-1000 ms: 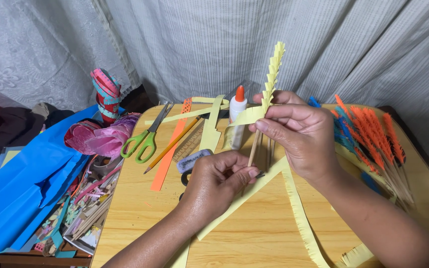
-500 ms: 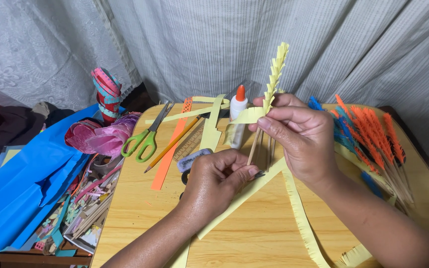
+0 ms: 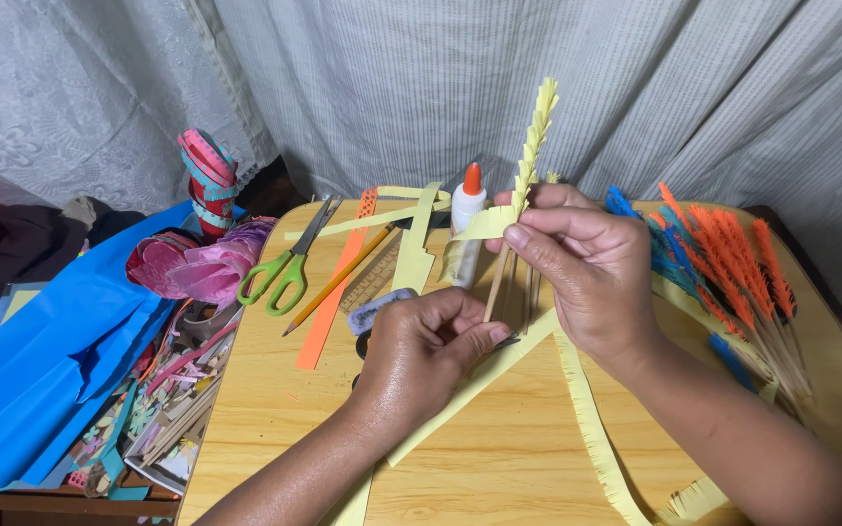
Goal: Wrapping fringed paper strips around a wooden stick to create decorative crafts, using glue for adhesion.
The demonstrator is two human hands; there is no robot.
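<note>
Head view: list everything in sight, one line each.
paper-wrapped stick: one, yellow, held upright
fringed strip: one, yellow, trailing over the table
glue bottle: one, white with orange cap, behind the hands
scissors: one, green handles, table left
pencil: one, yellow, beside the scissors
finished stems: many, orange and blue, table right
blue paper: one sheet, far left
table: one, wooden
left hand: at the stick's base
right hand: fingers pinching the strip
</note>
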